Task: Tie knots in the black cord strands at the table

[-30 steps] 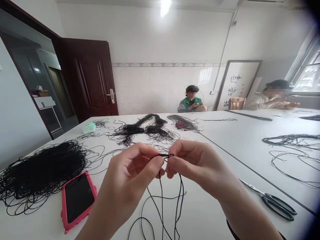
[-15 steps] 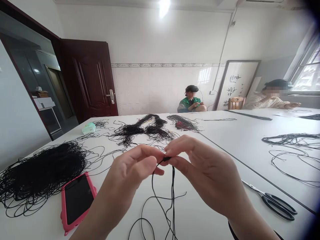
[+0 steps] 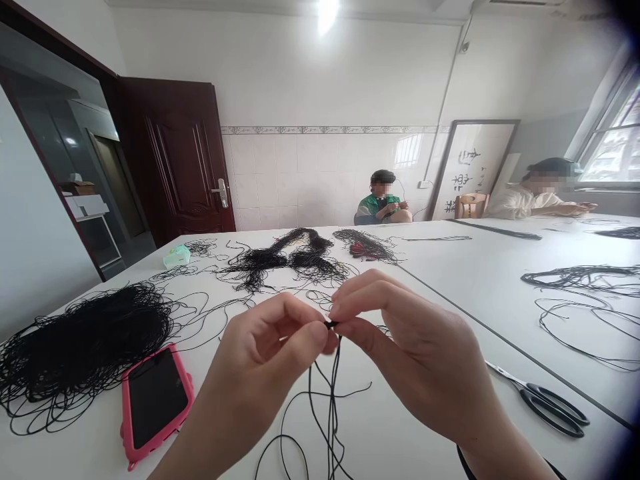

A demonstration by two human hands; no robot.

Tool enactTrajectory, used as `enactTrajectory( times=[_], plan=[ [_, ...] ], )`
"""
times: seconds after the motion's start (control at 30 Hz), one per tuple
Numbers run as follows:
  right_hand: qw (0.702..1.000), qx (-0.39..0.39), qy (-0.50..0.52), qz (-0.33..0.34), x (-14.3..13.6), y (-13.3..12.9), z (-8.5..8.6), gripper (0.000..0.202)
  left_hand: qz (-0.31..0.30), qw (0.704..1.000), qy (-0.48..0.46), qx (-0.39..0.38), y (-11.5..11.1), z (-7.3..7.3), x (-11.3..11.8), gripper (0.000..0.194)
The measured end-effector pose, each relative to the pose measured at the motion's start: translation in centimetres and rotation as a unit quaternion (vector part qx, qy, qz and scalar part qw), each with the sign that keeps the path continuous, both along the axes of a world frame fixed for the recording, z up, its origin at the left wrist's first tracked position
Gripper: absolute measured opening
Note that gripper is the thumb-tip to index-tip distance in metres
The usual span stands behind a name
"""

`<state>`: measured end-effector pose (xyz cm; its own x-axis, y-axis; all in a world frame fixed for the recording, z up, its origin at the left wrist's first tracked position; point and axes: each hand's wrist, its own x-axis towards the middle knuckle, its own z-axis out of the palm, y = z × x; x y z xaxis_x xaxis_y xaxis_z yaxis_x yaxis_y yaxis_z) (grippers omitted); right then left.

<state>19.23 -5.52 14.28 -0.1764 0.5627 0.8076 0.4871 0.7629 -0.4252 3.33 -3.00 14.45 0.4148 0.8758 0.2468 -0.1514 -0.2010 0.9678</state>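
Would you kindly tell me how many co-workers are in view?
2: a person in green beyond the table, and a person in pale clothing at the far right; others may be out of view.

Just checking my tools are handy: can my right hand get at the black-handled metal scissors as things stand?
Probably yes: the black-handled metal scissors lie close by with nothing seen lying on them, though the right hand pinches a thin black cord and would likely release it first.

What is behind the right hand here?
Beyond the right hand show the white table, a black cord heap and a red item. Whatever lies directly behind the palm is covered, perhaps including the scissors' tips.
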Motion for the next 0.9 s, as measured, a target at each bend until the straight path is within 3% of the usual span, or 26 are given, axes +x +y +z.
enactTrajectory(
  times=[0.13,0.37,0.9],
  plan=[
    [0.999,0.021,-0.017,-0.025,0.16,-0.04,-0.11,0.019,-0.047,0.996,0.002,-0.074,0.11,-0.06,-0.19,0.016],
    [0.993,0.095,-0.046,-0.049,0.29,-0.06,-0.09,0.021,-0.006,0.999,0.047,-0.026,0.51,-0.52,-0.07,0.026],
    [0.985,0.150,-0.062,-0.064,0.21,0.18,0.10,0.021,-0.029,0.998,0.015,-0.054,-0.01,-0.50,0.37,0.025]
  ],
)
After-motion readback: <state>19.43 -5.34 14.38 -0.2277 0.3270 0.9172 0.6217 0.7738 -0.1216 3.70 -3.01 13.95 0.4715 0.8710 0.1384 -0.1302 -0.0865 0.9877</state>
